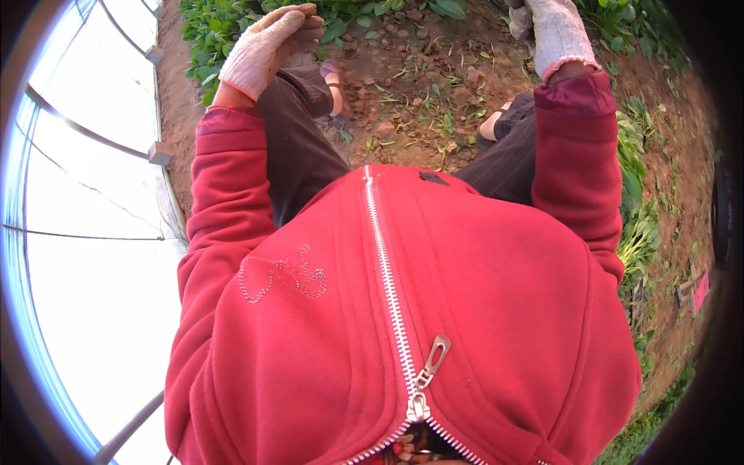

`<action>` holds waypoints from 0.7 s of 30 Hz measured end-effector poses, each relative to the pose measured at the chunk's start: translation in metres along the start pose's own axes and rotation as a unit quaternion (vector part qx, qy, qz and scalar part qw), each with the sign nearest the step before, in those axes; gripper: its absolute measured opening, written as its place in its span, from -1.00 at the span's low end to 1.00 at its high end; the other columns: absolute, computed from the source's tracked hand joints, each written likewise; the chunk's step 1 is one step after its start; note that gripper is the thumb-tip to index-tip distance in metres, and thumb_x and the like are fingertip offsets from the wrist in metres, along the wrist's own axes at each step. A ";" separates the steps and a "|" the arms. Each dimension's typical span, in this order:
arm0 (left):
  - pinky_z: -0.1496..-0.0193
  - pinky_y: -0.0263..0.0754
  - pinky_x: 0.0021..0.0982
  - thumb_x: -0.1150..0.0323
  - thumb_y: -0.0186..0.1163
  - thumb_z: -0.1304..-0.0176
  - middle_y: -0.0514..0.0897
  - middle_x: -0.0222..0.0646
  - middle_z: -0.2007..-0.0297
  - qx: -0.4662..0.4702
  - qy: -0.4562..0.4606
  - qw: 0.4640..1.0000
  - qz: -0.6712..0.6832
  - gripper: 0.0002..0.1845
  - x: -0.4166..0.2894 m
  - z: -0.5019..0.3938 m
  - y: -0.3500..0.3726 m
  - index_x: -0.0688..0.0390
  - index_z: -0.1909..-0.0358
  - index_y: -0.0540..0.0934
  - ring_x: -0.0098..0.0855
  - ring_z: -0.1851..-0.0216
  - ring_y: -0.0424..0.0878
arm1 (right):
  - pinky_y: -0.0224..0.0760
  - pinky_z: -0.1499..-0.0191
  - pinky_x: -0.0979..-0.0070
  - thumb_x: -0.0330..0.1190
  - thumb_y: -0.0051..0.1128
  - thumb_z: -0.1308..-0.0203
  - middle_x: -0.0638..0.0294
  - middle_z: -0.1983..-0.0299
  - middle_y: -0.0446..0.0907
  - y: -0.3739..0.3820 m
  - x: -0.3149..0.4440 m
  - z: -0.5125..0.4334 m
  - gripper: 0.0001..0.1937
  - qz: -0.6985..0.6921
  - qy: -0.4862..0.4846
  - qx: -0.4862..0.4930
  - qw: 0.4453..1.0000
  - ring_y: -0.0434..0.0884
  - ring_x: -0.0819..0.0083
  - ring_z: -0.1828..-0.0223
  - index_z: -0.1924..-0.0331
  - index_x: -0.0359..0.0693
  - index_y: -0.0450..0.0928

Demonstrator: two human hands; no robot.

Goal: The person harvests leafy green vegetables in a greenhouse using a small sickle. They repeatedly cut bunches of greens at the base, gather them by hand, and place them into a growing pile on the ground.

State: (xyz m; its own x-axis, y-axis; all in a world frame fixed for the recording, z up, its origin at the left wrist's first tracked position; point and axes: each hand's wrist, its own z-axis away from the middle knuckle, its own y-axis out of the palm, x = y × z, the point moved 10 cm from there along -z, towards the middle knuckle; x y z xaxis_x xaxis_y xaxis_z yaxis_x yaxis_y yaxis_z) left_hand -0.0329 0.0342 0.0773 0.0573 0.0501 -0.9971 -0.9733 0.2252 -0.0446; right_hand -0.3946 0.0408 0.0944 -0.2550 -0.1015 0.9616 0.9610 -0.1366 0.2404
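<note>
My left hand (270, 49), in a pale knitted work glove, is raised at the upper left over my knee, beside dense green leafy plants (212, 43). Its fingers point right and lie close together; whether anything is between them cannot be told. At the top right, my right hand (552, 32) wears a similar glove with a pink cuff edge. The top border cuts off part of it, so its grip is hidden. Between my feet lies brown soil (407, 87) strewn with loose leaves and stems.
White greenhouse film (87, 192) on curved ribs runs down the left, with blocks (160, 153) at its base. Cut leafy greens (636, 238) lie in a row by my right side. More plants (628, 29) grow at the upper right. A pink object (701, 292) sits at the far right.
</note>
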 end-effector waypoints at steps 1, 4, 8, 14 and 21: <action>-0.18 0.57 -0.24 0.23 0.08 -0.53 0.68 -0.12 -0.05 0.004 0.004 1.000 0.019 -0.57 0.007 -0.007 -0.003 0.33 -0.24 0.52 -0.29 -0.01 0.69 | 0.14 0.65 0.62 -0.18 0.20 -0.37 0.44 0.53 0.43 0.000 -0.002 -0.004 -0.83 -0.023 0.003 -0.001 1.000 0.31 0.68 0.69 0.22 -0.05 0.51; -0.18 0.57 -0.19 0.24 0.08 -0.53 0.67 -0.10 -0.05 0.016 0.010 0.996 0.091 -0.59 0.032 -0.030 -0.009 0.33 -0.22 0.52 -0.23 -0.02 0.69 | 0.15 0.65 0.63 -0.22 0.19 -0.37 0.44 0.52 0.45 -0.005 -0.006 -0.010 -0.86 -0.038 -0.011 -0.029 0.999 0.31 0.68 0.69 0.13 -0.05 0.55; -0.17 0.57 -0.19 0.24 0.09 -0.52 0.67 -0.08 -0.05 0.022 0.019 0.986 0.166 -0.59 0.057 -0.055 0.000 0.33 -0.21 0.52 -0.23 -0.05 0.67 | 0.19 0.64 0.64 -0.29 0.17 -0.37 0.43 0.49 0.48 -0.019 -0.019 -0.019 -0.79 -0.044 0.010 -0.071 0.996 0.34 0.68 0.67 -0.04 -0.04 0.57; -0.18 0.55 -0.18 0.17 0.08 -0.52 0.65 -0.08 -0.08 0.074 0.024 0.984 0.161 -0.54 0.066 -0.046 -0.001 0.33 -0.24 0.50 -0.22 -0.05 0.66 | 0.25 0.61 0.57 -0.19 0.17 -0.38 0.44 0.49 0.48 -0.026 -0.042 -0.030 -0.83 -0.004 0.035 -0.056 0.998 0.37 0.65 0.66 0.11 -0.05 0.55; -0.21 0.54 -0.14 0.13 0.09 -0.51 0.63 -0.04 -0.10 -0.042 0.012 0.984 0.173 -0.52 0.052 -0.020 -0.053 0.32 -0.23 0.50 -0.18 -0.09 0.64 | 0.17 0.63 0.65 -0.20 0.18 -0.38 0.45 0.51 0.47 -0.013 -0.038 -0.026 -0.86 -0.015 0.010 -0.036 0.999 0.36 0.67 0.67 0.18 -0.04 0.53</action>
State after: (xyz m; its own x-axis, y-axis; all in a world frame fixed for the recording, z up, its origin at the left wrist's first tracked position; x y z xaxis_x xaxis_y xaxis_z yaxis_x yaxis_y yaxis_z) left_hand 0.0177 0.0054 0.0263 -0.2842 0.0871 -0.9548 -0.9488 0.1178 0.2931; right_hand -0.4003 0.0213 0.0511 -0.2872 -0.1156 0.9509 0.9426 -0.2109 0.2590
